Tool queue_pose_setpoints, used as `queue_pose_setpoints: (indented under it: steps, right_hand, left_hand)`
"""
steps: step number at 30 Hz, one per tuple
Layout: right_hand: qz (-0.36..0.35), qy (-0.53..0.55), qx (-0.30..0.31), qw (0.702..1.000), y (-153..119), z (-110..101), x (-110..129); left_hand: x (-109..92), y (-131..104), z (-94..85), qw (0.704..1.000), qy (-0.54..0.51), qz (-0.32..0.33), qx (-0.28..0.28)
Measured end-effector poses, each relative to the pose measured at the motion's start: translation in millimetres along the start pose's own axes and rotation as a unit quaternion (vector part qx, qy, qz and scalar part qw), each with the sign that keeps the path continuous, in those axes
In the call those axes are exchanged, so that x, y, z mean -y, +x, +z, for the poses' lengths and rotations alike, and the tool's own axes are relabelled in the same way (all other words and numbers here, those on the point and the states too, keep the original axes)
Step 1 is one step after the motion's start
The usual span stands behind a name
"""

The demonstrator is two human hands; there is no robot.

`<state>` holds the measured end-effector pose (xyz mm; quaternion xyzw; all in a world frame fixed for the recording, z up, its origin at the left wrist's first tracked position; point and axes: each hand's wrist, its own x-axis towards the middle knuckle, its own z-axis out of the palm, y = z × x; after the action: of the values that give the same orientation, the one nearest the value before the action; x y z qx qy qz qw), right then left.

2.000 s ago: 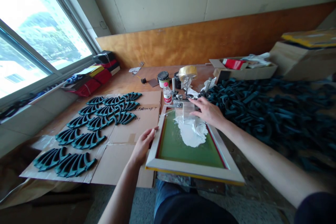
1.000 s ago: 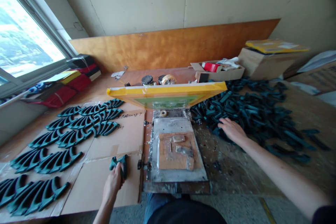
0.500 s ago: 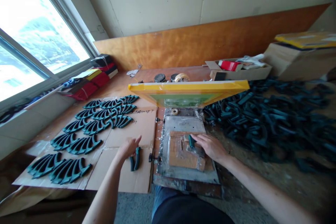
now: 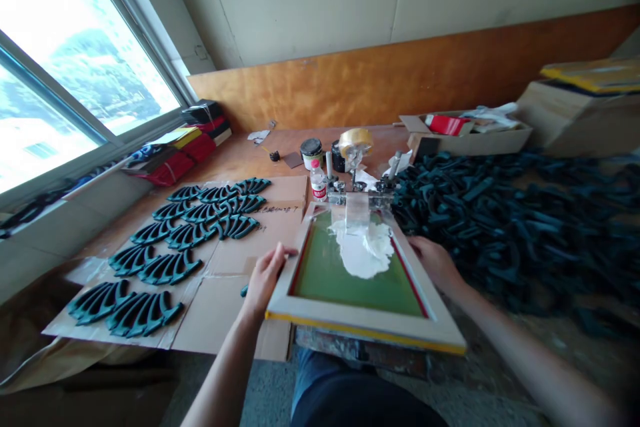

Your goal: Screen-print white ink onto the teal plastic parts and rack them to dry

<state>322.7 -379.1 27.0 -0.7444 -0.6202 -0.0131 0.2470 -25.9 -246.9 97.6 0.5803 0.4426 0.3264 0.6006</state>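
A screen printing frame (image 4: 365,318) lies lowered in front of me, its green mesh (image 4: 320,260) bordered by pale edges and yellow tape. White ink (image 4: 363,257) is pooled on the upper part of the mesh, under a pale, flat scraper (image 4: 357,213). My left hand (image 4: 265,275) is closed at the left edge of the frame. At the right edge, my right hand (image 4: 437,265) grips the other side, its fingertips partly hidden. Behind my left hand, a dark green handle piece (image 4: 244,290) on the cardboard is mostly covered.
Dark green handles (image 4: 143,312) lie in fanned rows on cardboard (image 4: 200,310) at left. A big heap of similar handles (image 4: 465,220) fills the right. Metal clamps (image 4: 360,195), a bottle (image 4: 318,183), a tin (image 4: 311,152) and tape roll (image 4: 355,139) stand behind the frame.
The frame has swung down from its raised position and now covers the base plate. My right hand has left the small green piece for the frame's right edge; my left has moved to its left edge.
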Motion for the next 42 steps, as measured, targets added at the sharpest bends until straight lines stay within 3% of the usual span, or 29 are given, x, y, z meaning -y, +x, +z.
queue_pose_setpoints:
  steps: [2, 4, 7, 9, 12, 16, 18, 20, 23, 25, 28, 32, 37, 40, 42]
  right_hand:
    - [0.011, 0.003, -0.04, 0.999, 23, -13, 6]
    - [-0.019, -0.012, -0.051, 0.998, 47, -15, 27]
    - [-0.073, -0.063, 0.032, 0.995, 71, -3, 69]
    - [-0.084, -0.075, 0.107, 0.988, 69, 9, 87]
    - [-0.129, -0.068, 0.149, 0.978, 45, 17, 92]
    - [-0.268, -0.027, 0.188, 0.944, 13, 2, 77]
    - [-0.292, -0.003, 0.232, 0.928, 12, -6, 72]
    - [-0.266, 0.01, 0.238, 0.934, 15, -8, 72]
    - [-0.231, 0.005, 0.155, 0.961, 11, 2, 75]
    - [-0.252, 0.009, 0.123, 0.96, -1, 8, 76]
    - [-0.27, 0.032, 0.159, 0.949, -8, 6, 73]
    - [-0.168, 0.041, 0.147, 0.974, 32, -9, 76]
    - [-0.032, -0.037, 0.048, 0.998, 94, -31, 66]
    - [0.047, -0.031, -0.051, 0.997, 94, -42, 31]
    - [0.09, -0.023, -0.061, 0.994, 77, -38, 7]
  left_hand:
    - [46, -7, -2.8, 0.998, 0.02, -0.047, 0.028]
    - [83, -6, -0.2, 0.997, 0.042, -0.062, 0.03]
    - [114, 2, 4.9, 0.992, 0.107, -0.059, 0.01]
    - [119, 5, 5.7, 0.987, 0.146, -0.059, 0.006]
    - [119, 7, 3.9, 0.981, 0.181, -0.065, 0.008]
    - [118, 6, 2.7, 0.978, 0.195, -0.076, 0.008]
    - [118, 6, 3.3, 0.979, 0.187, -0.08, 0.007]
    - [116, 5, 4.2, 0.984, 0.162, -0.08, 0.005]
    - [113, 3, 5.3, 0.992, 0.104, -0.077, 0.005]
    - [111, 3, 6.0, 0.994, 0.07, -0.079, 0.005]
    - [108, 3, 6.8, 0.995, 0.043, -0.088, 0.006]
    - [94, 1, 4.2, 0.994, 0.037, -0.092, 0.035]
    - [43, -3, -2.2, 0.993, -0.024, -0.094, 0.063]
    - [1, 4, 0.8, 0.997, -0.057, -0.037, 0.018]
    - [-28, 15, 7.6, 0.995, -0.093, 0.031, -0.016]
